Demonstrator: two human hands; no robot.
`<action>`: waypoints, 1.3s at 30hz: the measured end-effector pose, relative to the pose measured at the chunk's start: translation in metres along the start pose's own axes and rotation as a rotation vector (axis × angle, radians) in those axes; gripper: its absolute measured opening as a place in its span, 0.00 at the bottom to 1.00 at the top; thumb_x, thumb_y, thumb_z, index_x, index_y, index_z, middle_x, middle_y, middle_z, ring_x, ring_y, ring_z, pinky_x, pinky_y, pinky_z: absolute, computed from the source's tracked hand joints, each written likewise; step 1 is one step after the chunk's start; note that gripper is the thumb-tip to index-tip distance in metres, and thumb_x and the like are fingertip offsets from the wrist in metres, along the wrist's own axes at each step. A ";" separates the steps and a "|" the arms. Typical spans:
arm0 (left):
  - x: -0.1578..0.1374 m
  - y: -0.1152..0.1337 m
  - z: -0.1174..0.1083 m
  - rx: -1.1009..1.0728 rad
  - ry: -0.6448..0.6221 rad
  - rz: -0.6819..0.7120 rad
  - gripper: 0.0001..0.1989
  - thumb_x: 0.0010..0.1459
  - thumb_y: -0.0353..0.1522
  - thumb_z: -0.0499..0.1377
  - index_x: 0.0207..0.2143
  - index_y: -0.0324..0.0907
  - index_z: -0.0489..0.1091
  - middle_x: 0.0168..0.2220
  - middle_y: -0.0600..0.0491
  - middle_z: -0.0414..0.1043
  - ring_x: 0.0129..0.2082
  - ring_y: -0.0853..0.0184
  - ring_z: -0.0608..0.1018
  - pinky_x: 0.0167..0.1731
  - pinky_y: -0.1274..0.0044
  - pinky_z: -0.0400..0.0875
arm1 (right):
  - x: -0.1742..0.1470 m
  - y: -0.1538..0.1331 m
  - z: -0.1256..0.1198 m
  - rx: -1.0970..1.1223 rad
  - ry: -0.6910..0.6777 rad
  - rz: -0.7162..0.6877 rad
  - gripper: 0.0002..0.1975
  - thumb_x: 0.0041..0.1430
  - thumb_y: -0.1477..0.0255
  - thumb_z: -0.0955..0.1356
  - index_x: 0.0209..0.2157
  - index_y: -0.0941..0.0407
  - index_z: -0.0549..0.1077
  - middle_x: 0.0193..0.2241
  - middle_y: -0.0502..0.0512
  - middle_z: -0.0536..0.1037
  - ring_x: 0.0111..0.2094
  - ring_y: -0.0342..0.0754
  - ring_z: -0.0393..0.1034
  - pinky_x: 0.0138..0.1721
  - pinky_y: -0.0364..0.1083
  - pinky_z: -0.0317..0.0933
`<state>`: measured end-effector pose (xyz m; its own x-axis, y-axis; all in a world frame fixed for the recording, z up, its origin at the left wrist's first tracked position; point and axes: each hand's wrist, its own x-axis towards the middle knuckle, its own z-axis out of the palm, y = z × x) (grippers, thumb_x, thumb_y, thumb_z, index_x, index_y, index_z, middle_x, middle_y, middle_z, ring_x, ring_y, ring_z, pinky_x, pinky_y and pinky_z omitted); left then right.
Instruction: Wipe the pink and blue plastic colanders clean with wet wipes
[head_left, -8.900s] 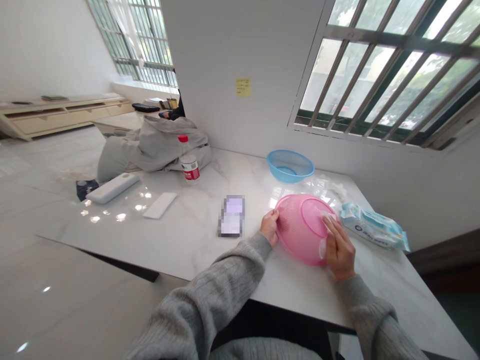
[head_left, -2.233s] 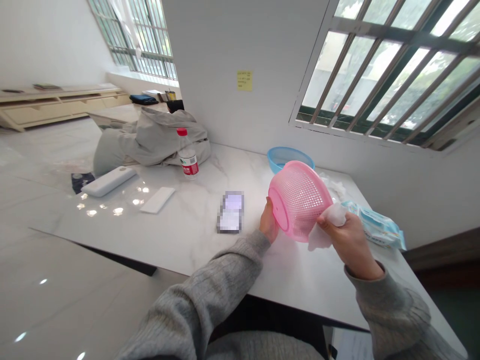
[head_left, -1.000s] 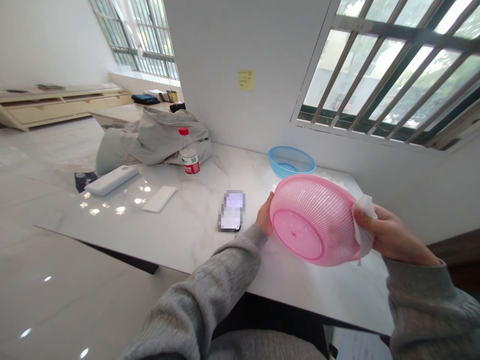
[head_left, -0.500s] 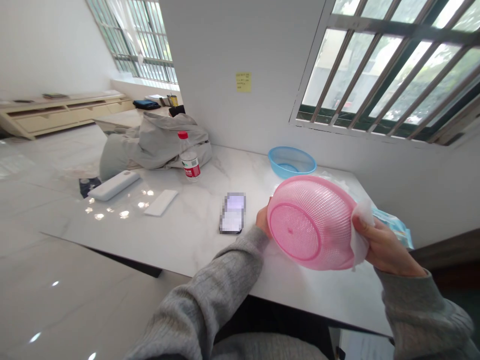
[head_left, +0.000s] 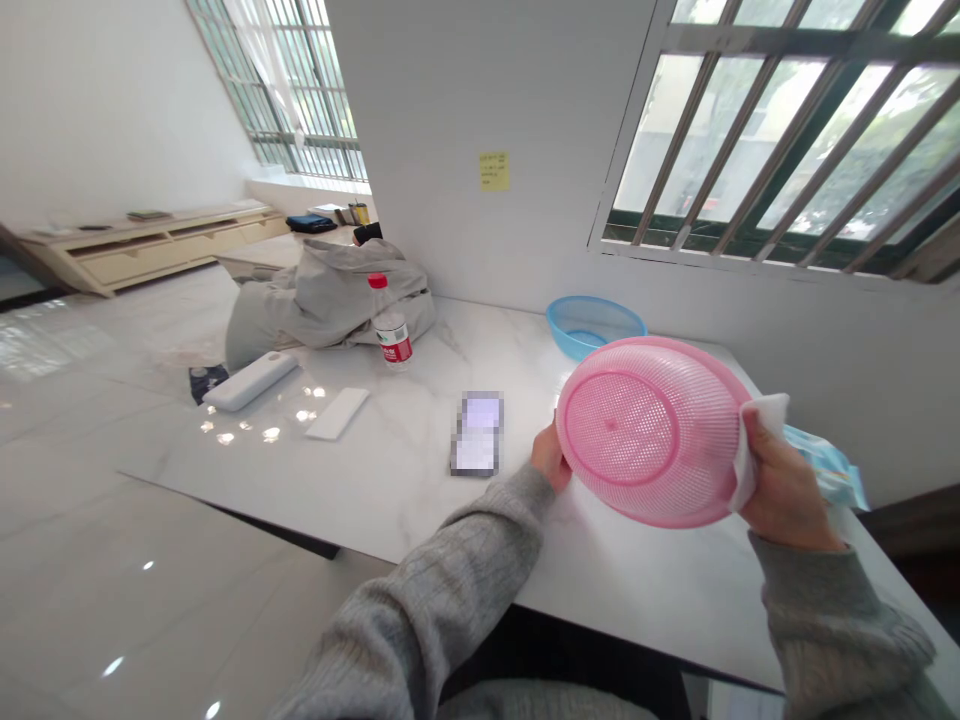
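A pink plastic colander (head_left: 637, 430) is held up over the table, tilted so that its round base faces me. My left hand (head_left: 551, 458) grips its left side, with most of the fingers hidden behind it. On the right side, my right hand (head_left: 787, 485) presses a white wipe (head_left: 746, 455) against the colander's wall and rim, thumb in front. Behind the colander, near the wall, stands a blue plastic basin (head_left: 596, 325). A blue and white soft pack (head_left: 829, 468) lies beyond my right hand, partly covered by it.
On the white marbled table (head_left: 420, 440) lie a phone (head_left: 478, 433), a white flat piece (head_left: 337, 413) and a long white case (head_left: 251, 380). A red-capped bottle (head_left: 391, 330) stands before a grey cloth bundle (head_left: 322, 290). A barred window (head_left: 780, 140) is at the right.
The colander has tilted slightly and shifted a little right in view, along with both hands. My right hand with the wipe sits higher on its side. The whole view has shifted slightly.
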<state>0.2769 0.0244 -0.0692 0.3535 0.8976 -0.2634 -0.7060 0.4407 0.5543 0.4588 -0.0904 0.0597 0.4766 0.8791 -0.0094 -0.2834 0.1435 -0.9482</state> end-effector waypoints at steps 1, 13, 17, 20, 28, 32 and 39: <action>0.000 0.001 0.003 -0.008 0.008 -0.025 0.17 0.62 0.45 0.64 0.36 0.39 0.78 0.35 0.48 0.81 0.36 0.63 0.80 0.44 0.70 0.74 | 0.008 0.000 -0.004 -0.001 -0.026 0.006 0.19 0.59 0.53 0.73 0.46 0.48 0.81 0.44 0.54 0.85 0.52 0.59 0.79 0.51 0.50 0.77; -0.004 0.034 0.009 -0.225 -0.084 -0.125 0.19 0.71 0.37 0.51 0.47 0.36 0.78 0.47 0.43 0.82 0.60 0.58 0.77 0.66 0.68 0.64 | 0.065 0.073 -0.039 0.147 -0.034 0.088 0.14 0.61 0.54 0.70 0.38 0.48 0.81 0.42 0.54 0.85 0.54 0.54 0.78 0.53 0.52 0.74; -0.005 0.039 0.008 -0.203 -0.123 -0.099 0.17 0.71 0.36 0.52 0.48 0.36 0.78 0.50 0.43 0.81 0.64 0.57 0.73 0.67 0.67 0.63 | 0.065 0.078 -0.043 0.216 0.016 0.105 0.12 0.60 0.56 0.70 0.40 0.47 0.80 0.40 0.52 0.86 0.53 0.53 0.78 0.54 0.54 0.75; -0.004 0.037 0.009 -0.204 -0.102 -0.079 0.15 0.70 0.35 0.53 0.46 0.38 0.78 0.50 0.44 0.82 0.65 0.58 0.72 0.68 0.66 0.63 | 0.065 0.078 -0.041 0.242 -0.024 0.122 0.15 0.62 0.54 0.69 0.43 0.48 0.80 0.40 0.52 0.86 0.53 0.53 0.78 0.54 0.54 0.75; -0.014 0.021 0.016 -0.251 -0.108 -0.039 0.11 0.68 0.27 0.54 0.40 0.40 0.78 0.52 0.47 0.80 0.63 0.60 0.74 0.68 0.66 0.62 | 0.064 0.083 -0.030 0.368 -0.006 0.057 0.14 0.67 0.57 0.66 0.46 0.47 0.80 0.50 0.49 0.84 0.60 0.47 0.73 0.59 0.51 0.71; -0.022 0.013 0.012 -0.184 -0.213 -0.091 0.10 0.63 0.25 0.58 0.41 0.44 0.77 0.50 0.50 0.81 0.59 0.59 0.76 0.67 0.60 0.61 | 0.065 0.086 -0.033 0.389 0.022 0.014 0.16 0.67 0.56 0.66 0.47 0.48 0.80 0.51 0.49 0.83 0.60 0.46 0.72 0.61 0.50 0.69; -0.035 -0.004 0.011 -0.048 -0.432 -0.202 0.07 0.57 0.30 0.69 0.35 0.44 0.73 0.51 0.49 0.79 0.53 0.57 0.80 0.66 0.55 0.60 | 0.059 0.091 -0.021 0.462 0.064 0.044 0.17 0.69 0.55 0.65 0.46 0.47 0.81 0.49 0.45 0.84 0.56 0.43 0.76 0.58 0.45 0.70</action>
<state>0.2741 -0.0091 -0.0541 0.7021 0.7120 -0.0041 -0.6209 0.6151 0.4859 0.4790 -0.0355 -0.0336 0.5017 0.8613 -0.0801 -0.6390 0.3066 -0.7055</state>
